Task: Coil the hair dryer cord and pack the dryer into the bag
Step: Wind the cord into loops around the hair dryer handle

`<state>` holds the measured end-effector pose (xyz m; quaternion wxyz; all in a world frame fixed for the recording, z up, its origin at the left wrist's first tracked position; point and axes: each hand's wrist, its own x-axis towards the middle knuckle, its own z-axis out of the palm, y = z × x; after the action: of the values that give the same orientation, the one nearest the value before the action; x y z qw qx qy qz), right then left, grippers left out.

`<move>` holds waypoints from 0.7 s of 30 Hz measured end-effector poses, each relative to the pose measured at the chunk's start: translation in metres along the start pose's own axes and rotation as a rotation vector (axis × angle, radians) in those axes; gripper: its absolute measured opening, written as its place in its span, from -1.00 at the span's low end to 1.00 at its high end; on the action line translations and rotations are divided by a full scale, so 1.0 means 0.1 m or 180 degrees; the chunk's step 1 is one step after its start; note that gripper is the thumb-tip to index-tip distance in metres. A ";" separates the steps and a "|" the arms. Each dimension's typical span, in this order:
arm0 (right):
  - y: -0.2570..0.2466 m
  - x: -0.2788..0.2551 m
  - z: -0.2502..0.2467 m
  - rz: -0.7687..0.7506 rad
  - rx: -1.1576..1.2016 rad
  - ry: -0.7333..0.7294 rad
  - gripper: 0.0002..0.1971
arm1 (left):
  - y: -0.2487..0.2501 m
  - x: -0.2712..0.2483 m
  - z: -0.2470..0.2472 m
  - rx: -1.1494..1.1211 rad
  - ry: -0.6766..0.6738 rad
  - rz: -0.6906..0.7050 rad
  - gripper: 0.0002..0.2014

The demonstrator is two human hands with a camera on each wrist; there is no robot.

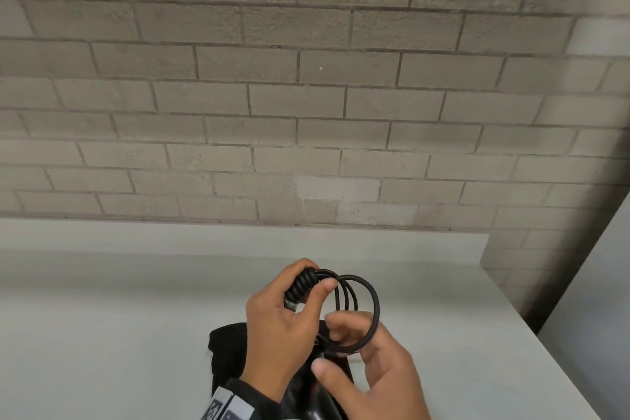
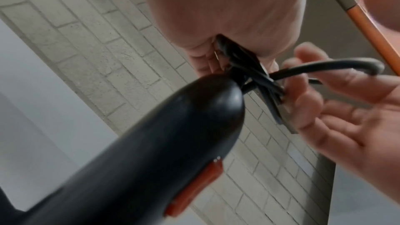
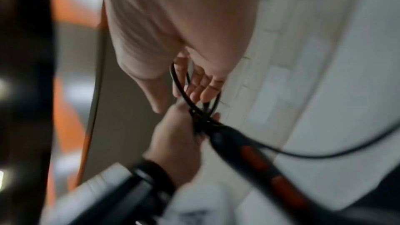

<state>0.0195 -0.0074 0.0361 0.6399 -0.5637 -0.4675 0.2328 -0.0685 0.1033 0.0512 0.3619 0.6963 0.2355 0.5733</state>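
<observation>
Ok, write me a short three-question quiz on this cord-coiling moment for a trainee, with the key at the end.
1. True or false: the cord lies flat on the table.
2. What colour is the switch on the dryer handle? A green, B orange, C white.
3. Which hand grips the tightly wound bunch of the cord?

Key:
1. False. The left hand and right hand hold it up in loops above the table.
2. B.
3. The left hand.
</observation>
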 end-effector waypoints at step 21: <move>-0.16 0.20 -1.06 0.1572 0.1110 0.0402 -0.70 | -0.16 0.03 -0.23 -0.0302 0.0333 -0.0508 -0.86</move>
<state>0.1157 -0.0488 0.0656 0.6788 -0.5553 -0.2287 0.4225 -0.0884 0.1210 0.0423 0.4263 0.6265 0.2813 0.5888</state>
